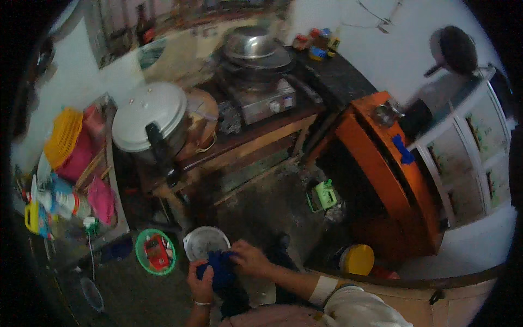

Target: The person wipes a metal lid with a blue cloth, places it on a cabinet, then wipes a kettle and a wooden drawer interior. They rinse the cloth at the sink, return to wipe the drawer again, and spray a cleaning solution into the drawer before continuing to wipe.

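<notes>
A dark blue cloth (222, 272) is bunched up between my two hands, low in front of my body. My left hand (200, 282) grips its left side with the thumb on top; a thin band circles that wrist. On the cloth's upper right edge, the fingers of my right hand (250, 259) are closed. Just beyond the cloth is a round whitish basin (189, 246), its near rim partly covered by the cloth. What is inside the basin is too blurred to name.
Left of the basin stands a green-rimmed basket (139, 255) with red things inside. A large lidded pressure cooker (147, 111) and a stove (271, 103) occupy the counter ahead. An orange cabinet (376, 163) stands at right, near a light green jug (326, 195) on the floor.
</notes>
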Demonstrator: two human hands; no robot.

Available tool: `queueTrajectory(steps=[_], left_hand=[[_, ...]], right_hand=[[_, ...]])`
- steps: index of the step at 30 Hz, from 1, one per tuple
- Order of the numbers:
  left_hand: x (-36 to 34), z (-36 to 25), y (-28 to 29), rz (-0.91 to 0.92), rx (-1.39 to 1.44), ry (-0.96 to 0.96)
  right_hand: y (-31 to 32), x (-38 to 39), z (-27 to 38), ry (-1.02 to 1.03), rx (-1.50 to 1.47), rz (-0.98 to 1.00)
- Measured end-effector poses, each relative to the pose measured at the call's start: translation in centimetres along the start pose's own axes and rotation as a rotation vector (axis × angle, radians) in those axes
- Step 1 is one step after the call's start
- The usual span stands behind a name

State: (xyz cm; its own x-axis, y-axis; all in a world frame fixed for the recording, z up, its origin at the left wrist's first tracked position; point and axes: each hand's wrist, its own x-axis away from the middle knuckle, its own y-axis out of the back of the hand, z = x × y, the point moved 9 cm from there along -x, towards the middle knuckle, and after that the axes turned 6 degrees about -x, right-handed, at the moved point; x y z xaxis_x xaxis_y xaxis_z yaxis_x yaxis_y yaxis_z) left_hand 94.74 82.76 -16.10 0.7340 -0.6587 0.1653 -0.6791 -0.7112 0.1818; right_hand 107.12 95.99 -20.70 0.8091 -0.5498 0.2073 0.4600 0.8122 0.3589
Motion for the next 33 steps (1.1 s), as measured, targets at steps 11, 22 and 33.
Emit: queueTrajectory(steps=[11, 22, 33], left_hand=[[-3.6, -27.4, -38.7, 0.351, -0.226, -0.791], [-11.9, -34.8, -72.6, 0.843, -0.068, -0.66], [-16.2, -39.4, -96.8, 1.279, -0.632, -1.112]], right_hand=[[39.5, 4.8, -1.1, 0.094, -1.402, -0.291], [72.0, 16.7, -4.9, 0.339, -1.507, -1.258], [89.0, 9.0, -13.2, -0.027, -0.251, -1.399]])
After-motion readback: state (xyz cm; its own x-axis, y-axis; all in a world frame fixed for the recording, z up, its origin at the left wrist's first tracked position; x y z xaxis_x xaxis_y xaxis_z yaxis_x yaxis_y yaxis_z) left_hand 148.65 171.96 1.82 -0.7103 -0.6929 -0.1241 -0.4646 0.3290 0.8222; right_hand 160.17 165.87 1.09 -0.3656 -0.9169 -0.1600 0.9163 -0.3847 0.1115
